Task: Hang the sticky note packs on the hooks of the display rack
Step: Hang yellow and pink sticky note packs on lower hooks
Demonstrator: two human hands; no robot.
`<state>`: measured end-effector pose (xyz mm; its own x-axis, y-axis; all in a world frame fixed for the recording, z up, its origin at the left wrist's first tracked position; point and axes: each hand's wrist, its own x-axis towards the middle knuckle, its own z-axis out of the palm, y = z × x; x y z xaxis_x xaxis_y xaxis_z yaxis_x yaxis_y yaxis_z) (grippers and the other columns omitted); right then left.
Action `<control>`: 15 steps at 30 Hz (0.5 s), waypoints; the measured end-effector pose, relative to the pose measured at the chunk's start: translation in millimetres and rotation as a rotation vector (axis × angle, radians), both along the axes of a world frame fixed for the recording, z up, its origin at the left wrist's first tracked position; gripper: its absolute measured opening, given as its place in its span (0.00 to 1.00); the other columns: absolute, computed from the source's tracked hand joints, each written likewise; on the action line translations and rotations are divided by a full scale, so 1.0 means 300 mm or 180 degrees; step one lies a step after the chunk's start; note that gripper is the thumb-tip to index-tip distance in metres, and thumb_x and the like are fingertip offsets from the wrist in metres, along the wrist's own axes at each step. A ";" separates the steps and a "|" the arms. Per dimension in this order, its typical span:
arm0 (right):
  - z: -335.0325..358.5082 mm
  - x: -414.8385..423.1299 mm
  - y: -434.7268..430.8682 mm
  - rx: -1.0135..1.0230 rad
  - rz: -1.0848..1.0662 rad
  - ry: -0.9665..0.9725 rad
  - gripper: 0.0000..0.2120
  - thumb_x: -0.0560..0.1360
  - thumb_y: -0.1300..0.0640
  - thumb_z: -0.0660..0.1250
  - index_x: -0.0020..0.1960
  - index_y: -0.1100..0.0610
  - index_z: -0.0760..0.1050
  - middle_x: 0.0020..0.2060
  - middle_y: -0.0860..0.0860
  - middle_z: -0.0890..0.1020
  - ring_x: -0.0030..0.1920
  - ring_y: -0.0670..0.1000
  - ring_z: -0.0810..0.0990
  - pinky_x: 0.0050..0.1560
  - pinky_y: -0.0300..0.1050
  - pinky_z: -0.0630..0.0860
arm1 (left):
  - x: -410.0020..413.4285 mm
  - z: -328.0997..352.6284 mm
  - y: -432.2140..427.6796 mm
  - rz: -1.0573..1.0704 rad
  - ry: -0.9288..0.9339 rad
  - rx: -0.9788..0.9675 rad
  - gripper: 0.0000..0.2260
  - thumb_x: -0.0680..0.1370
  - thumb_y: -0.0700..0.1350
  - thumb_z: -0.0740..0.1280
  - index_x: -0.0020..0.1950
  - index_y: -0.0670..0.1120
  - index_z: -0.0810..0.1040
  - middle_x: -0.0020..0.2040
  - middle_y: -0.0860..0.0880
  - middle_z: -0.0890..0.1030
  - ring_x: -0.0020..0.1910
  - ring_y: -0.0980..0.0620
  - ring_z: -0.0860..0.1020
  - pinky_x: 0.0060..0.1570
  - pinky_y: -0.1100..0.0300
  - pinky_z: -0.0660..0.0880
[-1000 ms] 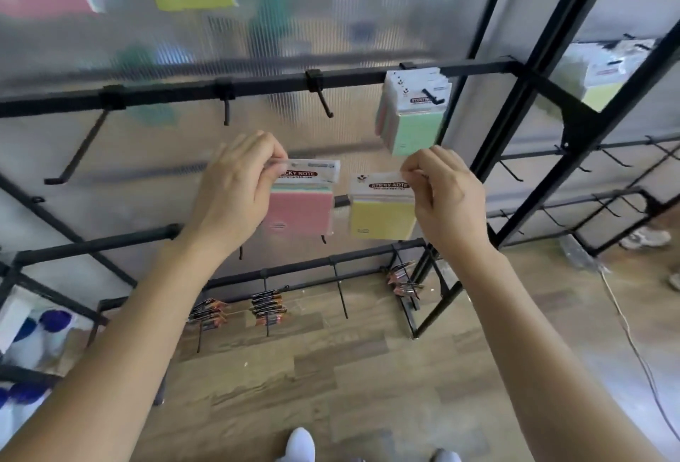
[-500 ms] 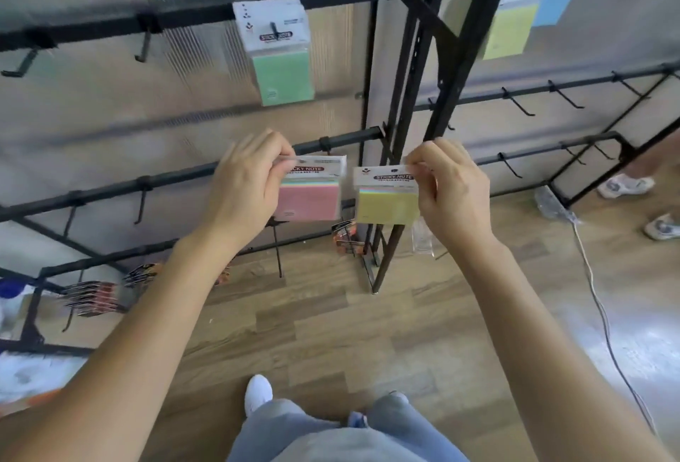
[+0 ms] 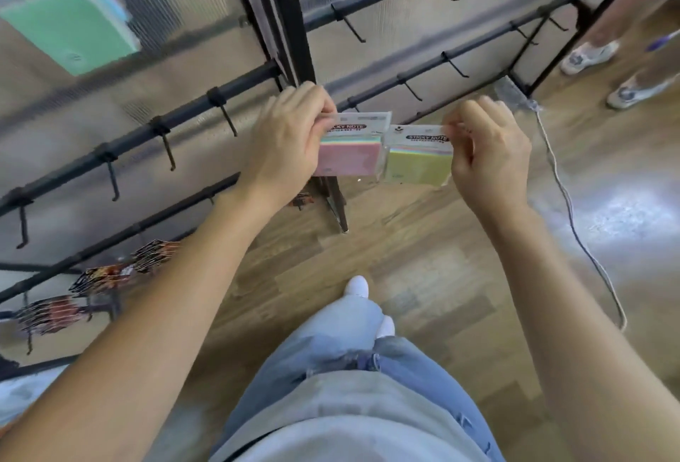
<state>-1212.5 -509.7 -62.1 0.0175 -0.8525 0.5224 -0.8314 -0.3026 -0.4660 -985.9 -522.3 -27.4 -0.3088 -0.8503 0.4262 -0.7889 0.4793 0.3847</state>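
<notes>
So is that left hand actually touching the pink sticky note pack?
Touching. The head view shows the left hand with its fingers curled over the top left corner of the pink sticky note pack, pinching it there.

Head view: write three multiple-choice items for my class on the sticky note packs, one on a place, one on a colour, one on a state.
1. Where is the green pack?
A. upper left, at the rack
B. on the floor
C. in a hand

2. What colour is the pack that the right hand holds?
A. pink
B. yellow
C. blue

3. The pink pack is:
A. hung on a hook
B. lying on the floor
C. pinched by the left hand

Key: 1 A, it shows at the upper left before the rack's panel; 2 B, that hand pinches the yellow pack by its top; 3 C, the left hand grips its top corner in mid-air.
</notes>
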 end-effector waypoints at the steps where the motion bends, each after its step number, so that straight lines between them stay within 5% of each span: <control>1: -0.008 -0.014 -0.015 0.0014 -0.0065 -0.0003 0.05 0.70 0.67 0.59 0.40 0.60 0.72 0.36 0.55 0.74 0.39 0.52 0.67 0.35 0.44 0.60 | -0.017 -0.007 -0.024 -0.0081 0.0012 0.0032 0.09 0.77 0.42 0.57 0.43 0.39 0.73 0.41 0.47 0.75 0.40 0.53 0.69 0.41 0.60 0.64; 9: -0.020 -0.133 -0.112 0.0026 -0.0605 0.0035 0.06 0.69 0.67 0.58 0.40 0.61 0.73 0.37 0.56 0.75 0.40 0.56 0.70 0.35 0.47 0.63 | -0.142 -0.045 -0.214 -0.0596 -0.0086 0.0002 0.08 0.77 0.40 0.58 0.43 0.38 0.73 0.40 0.42 0.75 0.40 0.53 0.67 0.42 0.66 0.60; 15: -0.052 -0.197 -0.164 0.0046 -0.0674 0.0044 0.05 0.70 0.68 0.58 0.39 0.61 0.72 0.36 0.56 0.74 0.38 0.58 0.71 0.34 0.48 0.66 | -0.218 -0.099 -0.280 -0.0663 -0.0017 0.0029 0.10 0.78 0.41 0.58 0.42 0.37 0.73 0.40 0.42 0.75 0.40 0.51 0.67 0.40 0.58 0.64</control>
<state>-1271.7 -559.0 -77.7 -0.1557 -0.8453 0.5110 -0.8821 -0.1139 -0.4571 -1051.2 -606.2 -57.3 -0.4805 -0.7717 0.4167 -0.6752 0.6287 0.3859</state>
